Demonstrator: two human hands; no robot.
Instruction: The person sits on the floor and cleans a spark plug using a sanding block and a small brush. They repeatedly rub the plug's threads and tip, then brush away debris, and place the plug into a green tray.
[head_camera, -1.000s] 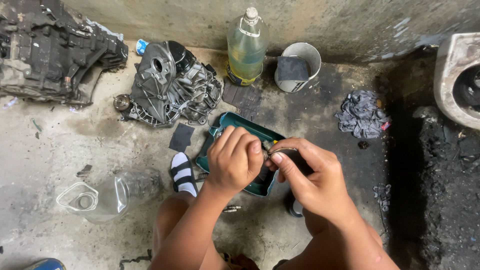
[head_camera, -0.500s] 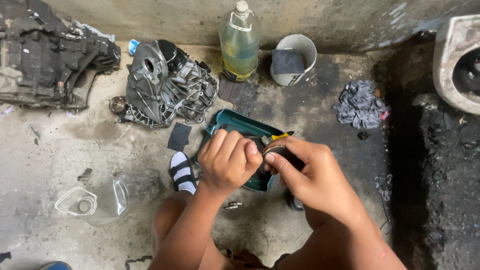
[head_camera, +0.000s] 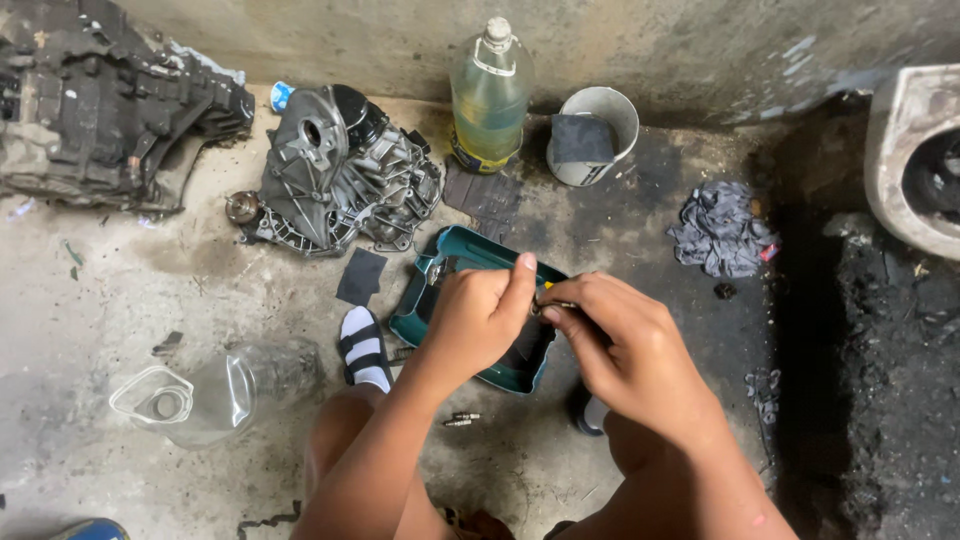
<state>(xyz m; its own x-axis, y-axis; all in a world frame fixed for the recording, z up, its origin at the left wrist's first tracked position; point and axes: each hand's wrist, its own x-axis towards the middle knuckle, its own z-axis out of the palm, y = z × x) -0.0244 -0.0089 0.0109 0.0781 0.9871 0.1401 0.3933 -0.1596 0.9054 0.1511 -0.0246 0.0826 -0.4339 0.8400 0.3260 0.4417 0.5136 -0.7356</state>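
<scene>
At the far upper left of the frame sits a big dirty engine part (head_camera: 110, 110). Next to it, a little to the right, lies a grey metal housing (head_camera: 335, 175) on the concrete floor (head_camera: 120, 300). Low on the left lies a cut clear plastic jug (head_camera: 195, 395), and a striped sandal (head_camera: 365, 345) shows beside the knee.

In the middle is a teal tray (head_camera: 440, 275). The left hand (head_camera: 475, 320) is curled over it, fingers bent in and thumb pointing up toward the right hand. The right hand (head_camera: 630, 345) comes in from the right, with its fingertips pinched together. Between the two hands is a small metal piece (head_camera: 545, 305) with a bit of yellow on it. It sits right where the thumb and the pinched fingertips meet, above the tray. Both hands touch it, so neither is nearer. It is too small to tell which way its long side runs.

Up top stand a bottle (head_camera: 490, 95) and a grey bucket (head_camera: 592, 135). A dark rag (head_camera: 720, 230) lies on the right.
</scene>
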